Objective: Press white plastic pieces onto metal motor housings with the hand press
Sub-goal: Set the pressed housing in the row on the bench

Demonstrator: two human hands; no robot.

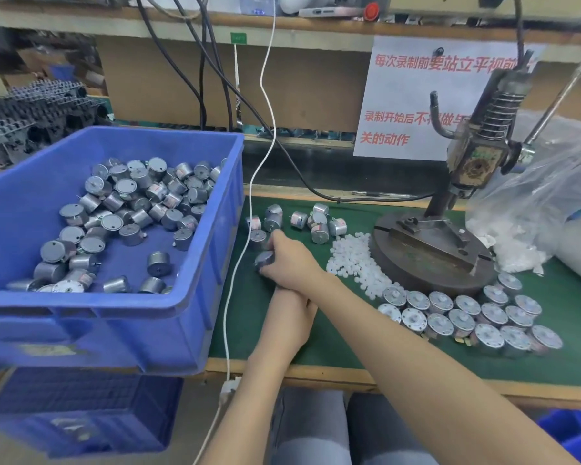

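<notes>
**A:** What is the bench like?

**B:** A green mat (571, 317) covers the worktop. A blue bin (198, 297) fills the left of the frame, with many metal motor housings (131, 209) lying loose in it. The hand press (473, 156) stands at the upper right on a round dark base. Behind it, a paper sign (410, 102) printed in red hangs on the back wall.

**A:** Where are the white plastic pieces?

**B:** The white plastic pieces (356, 260) lie in a heap at the centre, against the left edge of the press base. A clear plastic bag (550, 182) at the right edge holds more white bits.

**A:** And the arms?

**B:** They cross. The right forearm comes in from the lower right and runs diagonally up and left, over the other arm. The right hand (292, 260) is palm down just left of centre, with its fingers curled round one motor housing (264, 260) on the mat.

**A:** The other hand?

**B:** The left forearm rises from the bottom centre. The left hand (294, 320) rests on the mat below the right wrist. Its fingers are hidden under that forearm, so I cannot tell whether they are spread or closed.

**A:** Anything else nearby?

**B:** Some loose housings (319, 223) sit above the hands. Rows of upright housings (467, 313) curve along the front of the press base. A white cable (239, 263) hangs down beside the bin.
</notes>
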